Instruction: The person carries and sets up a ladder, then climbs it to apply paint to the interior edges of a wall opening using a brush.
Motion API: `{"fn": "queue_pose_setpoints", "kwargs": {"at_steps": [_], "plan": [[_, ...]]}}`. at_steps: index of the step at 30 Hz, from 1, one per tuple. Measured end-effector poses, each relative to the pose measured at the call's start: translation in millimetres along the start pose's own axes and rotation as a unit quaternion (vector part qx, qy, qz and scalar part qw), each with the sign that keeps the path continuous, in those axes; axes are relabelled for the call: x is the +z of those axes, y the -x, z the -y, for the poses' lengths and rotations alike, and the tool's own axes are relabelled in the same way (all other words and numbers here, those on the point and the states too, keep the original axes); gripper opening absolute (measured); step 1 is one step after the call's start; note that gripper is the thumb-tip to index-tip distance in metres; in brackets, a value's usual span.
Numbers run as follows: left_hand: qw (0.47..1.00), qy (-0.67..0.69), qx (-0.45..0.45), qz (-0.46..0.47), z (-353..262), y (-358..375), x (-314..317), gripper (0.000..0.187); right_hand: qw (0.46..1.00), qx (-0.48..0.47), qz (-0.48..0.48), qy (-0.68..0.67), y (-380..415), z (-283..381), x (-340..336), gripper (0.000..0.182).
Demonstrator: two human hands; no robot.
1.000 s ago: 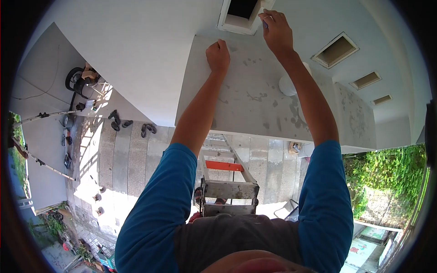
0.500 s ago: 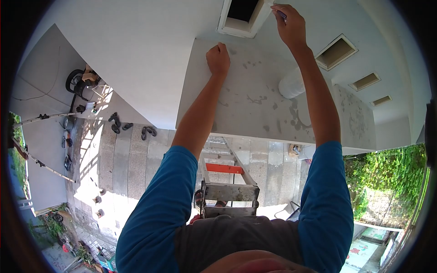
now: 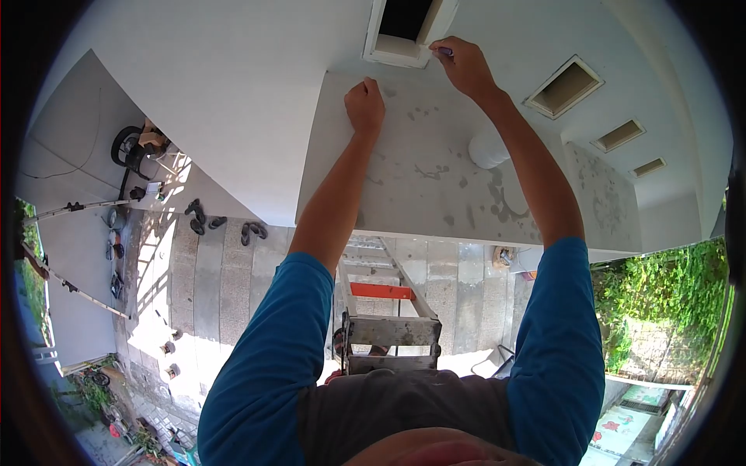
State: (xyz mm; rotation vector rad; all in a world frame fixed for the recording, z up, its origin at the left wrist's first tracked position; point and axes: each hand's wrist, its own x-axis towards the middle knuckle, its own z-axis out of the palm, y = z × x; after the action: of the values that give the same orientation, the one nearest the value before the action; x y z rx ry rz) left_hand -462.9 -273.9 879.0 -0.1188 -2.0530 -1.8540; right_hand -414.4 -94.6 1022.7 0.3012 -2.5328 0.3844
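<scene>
My right hand (image 3: pixel 466 68) is closed around a small tool with a purple handle (image 3: pixel 444 51), perhaps a brush; its tip is too small to make out. That tip is at the lower right corner of a white-framed rectangular opening (image 3: pixel 395 56) in the wall. My left hand (image 3: pixel 364 106) is curled into a fist over the stained grey ledge (image 3: pixel 420 182), below and left of the opening. Whatever the left fist may hold is hidden. On the ledge, a white cylindrical container (image 3: pixel 487 151) stands beside my right forearm.
A stepladder (image 3: pixel 392 330) with an orange-red crosspiece stands below my chest, on the tiled floor far down. More framed openings (image 3: pixel 564 87) run along the wall to the right. Sandals (image 3: pixel 252 231) and a wheel (image 3: pixel 126 146) are at lower left; green plants (image 3: pixel 660 311) grow at right.
My right hand has moved down and to the left with the purple-handled tool, along the opening's right edge to its lower corner. The left fist stays over the ledge, nearly still.
</scene>
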Motion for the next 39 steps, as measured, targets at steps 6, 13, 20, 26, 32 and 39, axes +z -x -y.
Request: {"fn": "queue_pose_setpoints", "kwargs": {"at_steps": [6,13,20,26,32,39], "plan": [[1.0,0.005,0.0,0.005,-3,0,-2,0.048,0.972,-0.084,-0.217,0.028,-35,22,-66,0.012],[1.0,0.012,0.011,-0.005,-1,0,-1,0.048,0.983,-0.063,-0.169,0.015,18,27,-10,0.017],[0.997,0.015,0.068,-0.014,7,-3,3,0.049,0.966,0.02,-0.216,-0.138,104,59,53,0.016],[0.987,0.003,0.158,-0.007,-7,3,-5,0.047,0.967,-0.008,-0.24,-0.081,133,42,83,0.024],[0.933,0.031,0.358,0.034,-50,29,-6,0.021,0.976,0.014,-0.205,-0.071,138,34,84,0.027],[0.901,-0.055,0.249,0.351,-120,87,36,0.087,0.953,0.187,-0.119,-0.208,138,28,96,0.032]]}}
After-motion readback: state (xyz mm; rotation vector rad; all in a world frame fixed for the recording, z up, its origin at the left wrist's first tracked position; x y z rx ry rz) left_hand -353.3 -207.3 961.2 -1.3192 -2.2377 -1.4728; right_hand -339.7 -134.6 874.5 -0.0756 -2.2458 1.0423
